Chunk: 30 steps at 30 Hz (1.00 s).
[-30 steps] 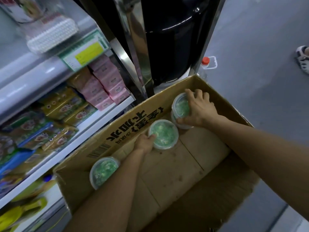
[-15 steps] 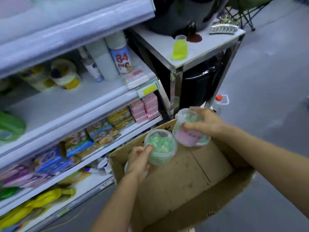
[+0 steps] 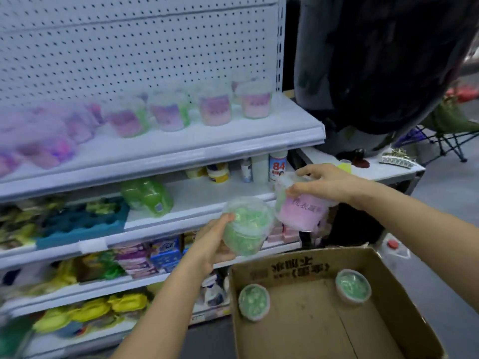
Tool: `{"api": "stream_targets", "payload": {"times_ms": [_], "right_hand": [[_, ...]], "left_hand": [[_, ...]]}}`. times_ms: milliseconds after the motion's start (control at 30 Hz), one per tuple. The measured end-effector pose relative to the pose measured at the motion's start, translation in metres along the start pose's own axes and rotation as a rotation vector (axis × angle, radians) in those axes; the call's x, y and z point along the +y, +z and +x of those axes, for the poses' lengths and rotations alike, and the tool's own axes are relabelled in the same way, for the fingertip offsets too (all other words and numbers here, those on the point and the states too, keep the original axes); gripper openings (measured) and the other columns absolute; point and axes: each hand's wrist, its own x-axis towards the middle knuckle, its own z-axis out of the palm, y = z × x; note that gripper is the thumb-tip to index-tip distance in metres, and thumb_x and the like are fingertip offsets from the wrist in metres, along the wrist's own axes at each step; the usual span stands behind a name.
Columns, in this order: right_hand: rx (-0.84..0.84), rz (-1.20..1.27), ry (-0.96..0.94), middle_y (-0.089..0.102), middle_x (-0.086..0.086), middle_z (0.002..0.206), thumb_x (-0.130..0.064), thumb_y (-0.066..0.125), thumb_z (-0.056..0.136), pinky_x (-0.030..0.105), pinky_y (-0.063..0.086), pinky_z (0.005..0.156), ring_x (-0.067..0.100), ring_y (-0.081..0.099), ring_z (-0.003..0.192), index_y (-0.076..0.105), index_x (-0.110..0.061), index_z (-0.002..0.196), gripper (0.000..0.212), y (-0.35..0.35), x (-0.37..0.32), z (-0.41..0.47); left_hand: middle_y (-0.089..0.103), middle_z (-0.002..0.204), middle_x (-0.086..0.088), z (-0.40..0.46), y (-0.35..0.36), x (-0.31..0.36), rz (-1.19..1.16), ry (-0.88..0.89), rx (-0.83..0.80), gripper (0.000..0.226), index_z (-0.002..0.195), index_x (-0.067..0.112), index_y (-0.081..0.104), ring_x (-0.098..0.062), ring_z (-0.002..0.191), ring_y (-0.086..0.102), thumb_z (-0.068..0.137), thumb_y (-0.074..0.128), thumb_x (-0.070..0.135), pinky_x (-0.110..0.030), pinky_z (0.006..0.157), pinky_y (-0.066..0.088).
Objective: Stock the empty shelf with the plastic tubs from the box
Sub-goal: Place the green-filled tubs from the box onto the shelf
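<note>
Store aisle, white pegboard shelf [image 3: 181,141] upper left, blurred tubs on it | left grip [image 3: 215,242] clasps green tub [image 3: 246,229] mid-frame | right grip [image 3: 324,185] clasps pink-labelled tub [image 3: 300,213] | box [image 3: 311,332] lower right, two tubs inside [image 3: 254,301] [image 3: 353,286]

left grip [image 3: 216,239]: fingers curled, raised | right grip [image 3: 324,183]: fingers curled, raised higher

"84" on white bottle [image 3: 277,167]
</note>
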Motion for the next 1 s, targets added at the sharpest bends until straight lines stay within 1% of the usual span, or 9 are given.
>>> {"api": "stream_targets", "payload": {"times_ms": [100,200,333,400,467,600,733,900,1000], "right_hand": [[0.018,0.019,-0.073,0.048,-0.001,0.127,-0.054,0.078,0.065,0.031,0.044,0.086,0.018,0.052,0.11,0.054,-0.03,0.128,0.072,0.003,-0.046,0.006],[0.025,0.054,-0.147,0.051,0.0,0.12,-0.053,0.08,0.062,0.034,0.049,0.083,0.02,0.057,0.104,0.056,-0.031,0.122,0.068,0.011,-0.091,0.016],[0.021,0.046,-0.239,0.052,-0.002,0.119,-0.057,0.078,0.061,0.033,0.05,0.08,0.017,0.058,0.101,0.054,-0.03,0.124,0.073,0.025,-0.149,0.035],[0.04,0.032,-0.282,0.051,-0.002,0.122,-0.058,0.077,0.061,0.035,0.049,0.086,0.019,0.056,0.106,0.054,-0.03,0.125,0.074,0.034,-0.178,0.046],[0.061,0.011,-0.313,0.047,-0.004,0.123,-0.058,0.076,0.061,0.036,0.047,0.091,0.02,0.052,0.111,0.054,-0.031,0.126,0.074,0.047,-0.209,0.061],[0.087,0.029,-0.358,0.046,-0.003,0.12,-0.056,0.077,0.062,0.032,0.044,0.083,0.02,0.05,0.107,0.053,-0.029,0.127,0.075,0.078,-0.268,0.094],[0.083,-0.003,-0.384,0.045,0.0,0.131,-0.056,0.077,0.063,0.033,0.044,0.082,0.02,0.046,0.107,0.051,-0.024,0.13,0.079,0.115,-0.314,0.131],[0.068,-0.064,-0.327,0.045,0.004,0.14,-0.053,0.079,0.061,0.033,0.041,0.093,0.025,0.047,0.124,0.049,-0.019,0.134,0.086,0.158,-0.342,0.168],[0.059,-0.153,-0.334,0.046,0.004,0.14,-0.059,0.079,0.056,0.037,0.042,0.101,0.027,0.046,0.126,0.05,-0.02,0.133,0.091,0.178,-0.35,0.18]], "left_hand": [[0.062,0.118,-0.009,-0.014,-0.032,0.025,-0.05,0.072,0.037,0.034,0.11,0.024,0.059,-0.027,0.098,0.065,0.084,0.065,0.044,-0.037,0.064,0.059],[0.06,0.12,-0.01,-0.023,-0.067,0.047,-0.063,0.119,0.091,0.028,0.103,0.027,0.058,-0.029,0.104,0.063,0.083,0.065,0.046,-0.038,0.07,0.06],[0.06,0.119,-0.006,-0.03,-0.113,0.075,-0.109,0.184,0.117,0.042,0.118,0.022,0.058,-0.028,0.103,0.063,0.084,0.065,0.046,-0.037,0.07,0.06],[0.063,0.118,-0.006,-0.029,-0.138,0.087,-0.11,0.19,0.145,0.046,0.121,0.022,0.058,-0.027,0.101,0.065,0.083,0.065,0.048,-0.038,0.073,0.059],[0.064,0.117,-0.006,-0.026,-0.163,0.099,-0.111,0.201,0.16,0.045,0.119,0.024,0.058,-0.027,0.098,0.067,0.082,0.065,0.049,-0.037,0.074,0.059],[0.064,0.112,-0.009,-0.018,-0.211,0.12,-0.106,0.218,0.206,0.04,0.115,0.025,0.058,-0.029,0.095,0.067,0.084,0.064,0.05,-0.04,0.077,0.059],[0.065,0.115,-0.012,-0.009,-0.253,0.133,-0.086,0.213,0.215,0.038,0.107,0.031,0.059,-0.032,0.097,0.067,0.079,0.066,0.056,-0.043,0.08,0.059],[0.067,0.108,-0.012,-0.01,-0.296,0.141,-0.074,0.223,0.179,0.041,0.116,0.031,0.058,-0.032,0.094,0.068,0.084,0.061,0.055,-0.043,0.082,0.058],[0.066,0.103,-0.014,-0.011,-0.316,0.147,-0.085,0.224,0.186,0.027,0.103,0.033,0.06,-0.033,0.093,0.067,0.086,0.059,0.053,-0.043,0.083,0.058]]}}
